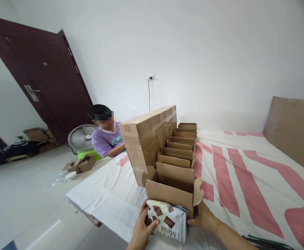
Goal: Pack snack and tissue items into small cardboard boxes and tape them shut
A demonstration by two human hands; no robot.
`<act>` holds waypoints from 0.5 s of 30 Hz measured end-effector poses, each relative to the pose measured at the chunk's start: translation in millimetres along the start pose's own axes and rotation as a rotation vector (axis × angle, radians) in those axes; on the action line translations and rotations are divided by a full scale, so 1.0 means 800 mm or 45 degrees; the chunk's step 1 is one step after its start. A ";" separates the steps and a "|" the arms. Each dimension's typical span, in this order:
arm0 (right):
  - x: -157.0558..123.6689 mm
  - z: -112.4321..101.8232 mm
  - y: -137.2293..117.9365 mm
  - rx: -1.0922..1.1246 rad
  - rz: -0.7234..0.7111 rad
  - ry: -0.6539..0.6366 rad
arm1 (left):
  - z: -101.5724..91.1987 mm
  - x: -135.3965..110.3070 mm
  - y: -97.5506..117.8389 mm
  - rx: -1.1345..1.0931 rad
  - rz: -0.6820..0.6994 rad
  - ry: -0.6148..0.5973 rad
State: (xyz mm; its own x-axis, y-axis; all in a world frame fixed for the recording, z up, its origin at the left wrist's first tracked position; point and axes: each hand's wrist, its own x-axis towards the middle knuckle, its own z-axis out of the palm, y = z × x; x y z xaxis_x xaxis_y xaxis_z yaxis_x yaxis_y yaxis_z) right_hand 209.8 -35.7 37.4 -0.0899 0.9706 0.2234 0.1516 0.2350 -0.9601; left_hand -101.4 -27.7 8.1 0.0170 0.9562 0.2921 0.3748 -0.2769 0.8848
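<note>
Several printed packets (167,222) sit stacked against the front of the nearest open box (169,194) on the striped sheet (245,173). The left hand (141,231) pinches their left edge, keeping them squared. The right hand (204,218) braces the box's corner, its grip hidden. More boxes (180,146) line up behind, beside a taped carton (149,135).
</note>
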 end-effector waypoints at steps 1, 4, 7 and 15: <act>0.001 0.000 0.001 -0.008 -0.037 -0.017 | 0.000 0.000 -0.002 0.007 -0.002 0.005; 0.005 -0.002 0.005 -0.067 -0.115 -0.046 | 0.000 0.001 -0.004 0.006 0.003 -0.002; 0.012 -0.004 0.008 -0.154 -0.124 -0.048 | 0.000 0.001 -0.002 -0.006 -0.008 -0.041; 0.024 -0.007 0.025 -0.220 -0.180 -0.073 | 0.001 -0.008 0.008 -0.034 -0.048 -0.089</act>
State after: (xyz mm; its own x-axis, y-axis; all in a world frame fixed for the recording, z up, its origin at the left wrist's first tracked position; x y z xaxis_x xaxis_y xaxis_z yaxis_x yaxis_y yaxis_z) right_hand 216.9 -12.2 23.3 -0.1771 0.9239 0.3393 0.2997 0.3790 -0.8755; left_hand -98.3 -35.3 11.9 0.0682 0.9701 0.2331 0.3514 -0.2420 0.9044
